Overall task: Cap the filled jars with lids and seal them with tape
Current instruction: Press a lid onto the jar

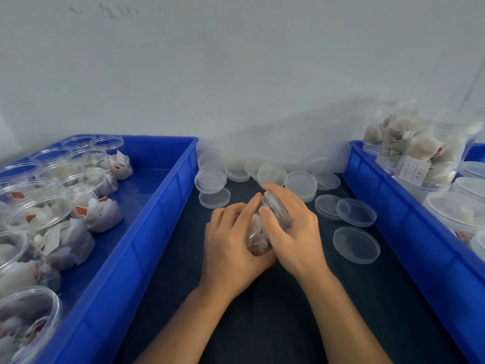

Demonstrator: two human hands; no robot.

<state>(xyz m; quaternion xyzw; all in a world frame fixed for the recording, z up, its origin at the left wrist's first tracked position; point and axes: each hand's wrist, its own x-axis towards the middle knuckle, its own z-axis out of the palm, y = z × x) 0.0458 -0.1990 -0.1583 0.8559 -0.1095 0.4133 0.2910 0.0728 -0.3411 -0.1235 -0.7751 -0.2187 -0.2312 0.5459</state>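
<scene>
While the left hand [231, 248] is gripping a filled jar [258, 236] tilted on its side over the dark bench [262, 324], the right hand [291, 227] is curling round the lid [275, 206] at the jar's mouth. Loose lids [355, 245] are lying just right of and behind the jar. Left of the jar, a blue tray [147, 232] is holding uncapped jars [39, 214]; right of it, another tray [409, 219] is holding capped jars [456, 214].
</scene>
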